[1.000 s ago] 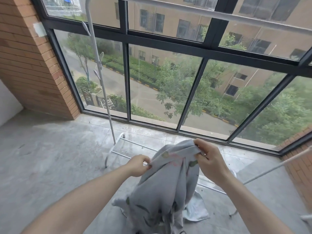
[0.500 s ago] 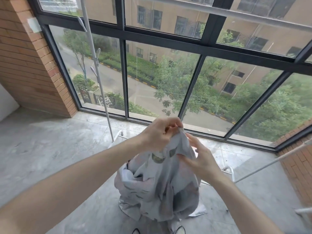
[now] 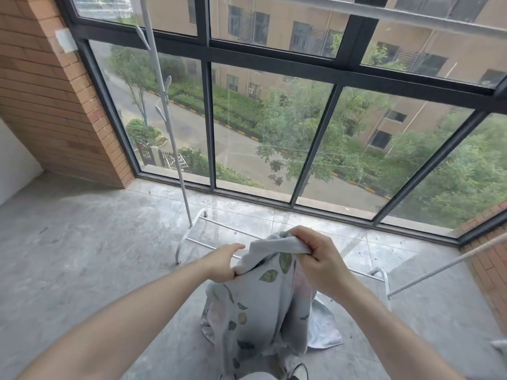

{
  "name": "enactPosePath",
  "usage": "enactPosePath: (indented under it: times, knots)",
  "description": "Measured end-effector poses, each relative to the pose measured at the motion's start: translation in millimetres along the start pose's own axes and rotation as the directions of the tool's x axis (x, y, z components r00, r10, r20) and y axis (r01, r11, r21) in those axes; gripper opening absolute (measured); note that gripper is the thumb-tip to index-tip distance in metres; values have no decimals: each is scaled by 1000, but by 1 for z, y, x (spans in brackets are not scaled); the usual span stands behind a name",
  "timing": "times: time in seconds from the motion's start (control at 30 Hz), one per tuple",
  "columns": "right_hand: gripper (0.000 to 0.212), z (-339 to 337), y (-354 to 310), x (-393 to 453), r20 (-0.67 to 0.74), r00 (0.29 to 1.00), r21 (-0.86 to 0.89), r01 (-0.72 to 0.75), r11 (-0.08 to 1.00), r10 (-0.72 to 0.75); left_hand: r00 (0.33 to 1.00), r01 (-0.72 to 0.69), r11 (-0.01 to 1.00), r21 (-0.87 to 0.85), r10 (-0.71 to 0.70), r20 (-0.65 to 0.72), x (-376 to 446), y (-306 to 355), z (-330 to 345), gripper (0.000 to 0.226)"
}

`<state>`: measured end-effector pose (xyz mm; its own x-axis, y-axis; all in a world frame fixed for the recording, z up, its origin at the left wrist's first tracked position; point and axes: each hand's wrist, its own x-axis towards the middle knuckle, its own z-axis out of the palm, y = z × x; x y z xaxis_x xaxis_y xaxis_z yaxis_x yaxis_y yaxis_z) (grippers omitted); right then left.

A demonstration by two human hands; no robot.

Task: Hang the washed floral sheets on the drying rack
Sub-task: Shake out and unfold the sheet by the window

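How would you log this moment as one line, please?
left hand: grips floral sheet | right hand: grips it | drying rack: bare

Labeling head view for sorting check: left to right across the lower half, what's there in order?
Brick pillar → drying rack upright pole → left hand → floral sheet → right hand → slanted rack rod.

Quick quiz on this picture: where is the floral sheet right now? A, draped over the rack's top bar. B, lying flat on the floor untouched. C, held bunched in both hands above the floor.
C: the left hand and right hand both grip the bunched floral sheet, its lower part hanging toward the floor.
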<state>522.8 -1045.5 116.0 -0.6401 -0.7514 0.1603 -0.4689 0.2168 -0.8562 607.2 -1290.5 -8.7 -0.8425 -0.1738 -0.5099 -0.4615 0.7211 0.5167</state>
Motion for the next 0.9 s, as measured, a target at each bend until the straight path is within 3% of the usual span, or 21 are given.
enactPosePath:
  times: [0.1, 0.2, 0.3, 0.37, 0.47, 0.57, 0.63, 0.7, 0.73, 0.77, 0.8, 0.83, 0.9]
  knots:
    - [50, -1, -2, -4, 24, 999, -59, 41, 997, -39, 998, -42, 986, 159, 34, 54, 12, 17, 24, 19]
    - [51, -12, 3, -11, -6, 999, -60, 41, 997, -42, 997, 60, 979, 194, -68, 38, 17, 9, 34, 11]
    - [52, -31, 18, -28, -64, 998, -132, 9, 991, -18, 972, 139, 985, 101, -116, -207, 17, -5, 23, 15]
    - [49, -46, 36, -43, -105, 994, -237, -41, 971, 17, 902, 128, 989, -77, -148, -406, 14, -10, 4, 20]
    - [51, -65, 64, -60, -194, 962, -348, -249, 904, 191, 780, -81, 972, -222, -77, -621, 1, -4, -28, 17]
    - [40, -66, 64, -58, -150, 890, -311, -456, 834, 431, 741, -319, 935, -156, 144, -656, -18, 26, -49, 17]
    - [57, -52, 46, -44, -18, 910, -285, -402, 870, 414, 724, -451, 892, -43, 337, -602, -31, 54, -54, 17]
    - [75, -31, 29, -22, 24, 944, -265, -312, 912, 330, 668, -561, 824, 82, 509, -543, -39, 81, -54, 18]
    - [66, -20, 24, -10, 26, 957, -236, -274, 933, 287, 626, -604, 786, 131, 570, -531, -42, 92, -53, 18]
    - [44, -10, 22, 0, 2, 964, -223, -258, 940, 265, 595, -633, 759, 154, 604, -529, -43, 100, -51, 18]
    - [18, -3, 18, 7, -39, 971, -225, -238, 945, 235, 589, -646, 753, 127, 597, -545, -44, 105, -50, 17]
    - [10, 3, 17, 12, -87, 974, -226, -224, 948, 209, 612, -644, 764, 37, 544, -574, -45, 106, -52, 14]
    - [25, 8, 15, 15, -143, 972, -195, -214, 957, 188, 700, -582, 796, -167, 386, -601, -44, 92, -58, 17]
